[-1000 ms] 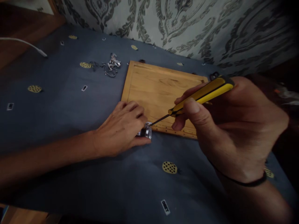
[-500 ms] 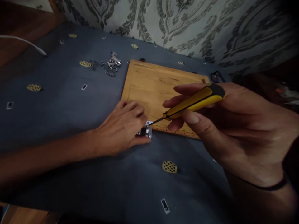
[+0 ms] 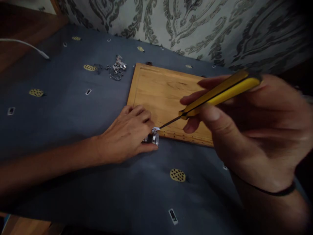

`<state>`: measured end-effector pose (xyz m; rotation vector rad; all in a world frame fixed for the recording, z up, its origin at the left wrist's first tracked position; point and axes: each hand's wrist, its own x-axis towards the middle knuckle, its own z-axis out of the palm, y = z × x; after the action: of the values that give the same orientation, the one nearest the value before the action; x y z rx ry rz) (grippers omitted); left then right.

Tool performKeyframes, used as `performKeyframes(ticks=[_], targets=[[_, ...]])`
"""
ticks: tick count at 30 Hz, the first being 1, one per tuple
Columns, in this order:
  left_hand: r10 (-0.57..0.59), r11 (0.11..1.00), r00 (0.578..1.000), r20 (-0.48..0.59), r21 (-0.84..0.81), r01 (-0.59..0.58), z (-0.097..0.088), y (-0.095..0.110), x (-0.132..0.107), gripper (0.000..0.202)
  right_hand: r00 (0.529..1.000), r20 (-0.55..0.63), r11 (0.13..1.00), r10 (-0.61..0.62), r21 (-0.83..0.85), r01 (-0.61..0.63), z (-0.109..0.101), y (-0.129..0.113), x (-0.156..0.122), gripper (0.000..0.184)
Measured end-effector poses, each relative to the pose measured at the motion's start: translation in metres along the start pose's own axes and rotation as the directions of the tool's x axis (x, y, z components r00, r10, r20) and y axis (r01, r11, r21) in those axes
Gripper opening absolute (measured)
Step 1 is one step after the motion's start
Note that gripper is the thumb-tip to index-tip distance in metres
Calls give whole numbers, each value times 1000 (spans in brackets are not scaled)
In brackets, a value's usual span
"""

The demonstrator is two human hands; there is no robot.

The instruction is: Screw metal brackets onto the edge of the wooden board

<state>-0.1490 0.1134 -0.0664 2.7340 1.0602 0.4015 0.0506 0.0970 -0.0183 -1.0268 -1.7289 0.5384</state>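
My left hand (image 3: 132, 133) is closed around a small shiny metal fitting (image 3: 155, 138), holding it at the near edge of the wooden board (image 3: 158, 94). Most of the fitting is hidden by the fingers. A yellow and black screwdriver (image 3: 217, 94) is in my right hand (image 3: 264, 127), gripped by the handle between thumb and fingers. Its thin shaft slants down to the left, with the tip close to the top of the fitting. Whether the tip touches the metal I cannot tell.
Several loose metal parts (image 3: 118, 67) lie on the blue patterned tablecloth (image 3: 66, 111), left of the board. A white cable (image 3: 36, 48) ends at the upper left. Behind the table rises a wall with patterned wallpaper (image 3: 156, 19).
My right hand and the screwdriver have moved up and to the right, drawing the tip slightly back from the fitting. My left hand has stayed in place.
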Motion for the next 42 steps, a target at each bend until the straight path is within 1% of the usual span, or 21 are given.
performKeyframes(ticks=[2, 3, 4, 5, 7, 8, 9, 11, 13, 14, 15, 17, 18, 20, 23, 26, 30, 34, 42], targets=[[7, 1000, 1000, -21, 1, -7, 1, 0, -1, 35, 997, -76, 997, 7, -80, -13, -3, 10, 5, 14], [11, 1000, 999, -31, 1, -11, 2, -1, -1, 35, 998, -61, 985, 12, -172, -22, -6, 18, 8, 16], [7, 1000, 999, -31, 3, -7, 3, -1, -1, 35, 999, -29, 973, 26, -228, -32, -8, 27, 10, 18], [6, 1000, 1000, -30, 4, -5, 3, -1, -1, 35, 997, 34, 953, 63, -298, -51, -10, 36, 12, 18], [-5, 1000, 1000, -17, 12, 6, 3, 0, 0, 36, 985, 144, 915, 94, -402, -28, -12, 54, 14, 17], [-10, 1000, 1000, -10, 15, 10, 2, 0, 0, 36, 970, 212, 889, 120, -458, -10, -12, 61, 14, 17], [-12, 1000, 1000, -2, 16, 12, 2, 0, 1, 36, 958, 253, 869, 138, -495, 6, -11, 66, 13, 17], [-11, 1000, 1000, 11, 17, 11, 1, 1, 1, 36, 921, 344, 816, 185, -575, 51, -8, 73, 12, 18], [-6, 1000, 1000, 9, 19, 5, 0, 1, 1, 37, 887, 405, 760, 224, -642, 101, -5, 74, 10, 20], [-4, 1000, 1000, 9, 21, 4, 1, 0, 1, 37, 882, 412, 729, 228, -673, 126, -5, 73, 9, 22], [-3, 1000, 1000, 9, 22, 3, 1, 0, 1, 37, 892, 401, 704, 210, -695, 146, -4, 71, 7, 24], [-5, 1000, 1000, 11, 21, 5, 1, 0, 1, 37, 930, 347, 700, 118, -693, 170, -4, 63, 3, 23], [-7, 1000, 1000, 13, 18, 7, 1, 0, 1, 37, 943, 326, 722, 58, -666, 186, -4, 58, 0, 20], [-11, 1000, 1000, 16, 11, 11, 0, 0, 2, 38, 947, 319, 806, -36, -551, 216, -2, 48, -7, 20], [-15, 1000, 999, 32, -7, 15, -1, 1, 3, 38, 929, 369, 883, -19, -429, 188, 0, 38, -16, 15], [-20, 1000, 999, 51, -16, 21, -2, 1, 3, 38, 909, 415, 910, 22, -385, 154, 1, 39, -21, 9], [-11, 1000, 999, 33, -7, 12, -1, 1, 3, 36, 889, 457, 926, 22, -344, 154, 2, 44, -23, 5], [-11, 1000, 999, 33, -8, 12, 0, 0, 3, 36, 872, 489, 931, -6, -316, 183, 4, 45, -24, 7], [-11, 1000, 999, 34, 0, 11, 0, 0, 2, 36, 890, 456, 922, 15, -351, 164, 7, 44, -24, 9]])
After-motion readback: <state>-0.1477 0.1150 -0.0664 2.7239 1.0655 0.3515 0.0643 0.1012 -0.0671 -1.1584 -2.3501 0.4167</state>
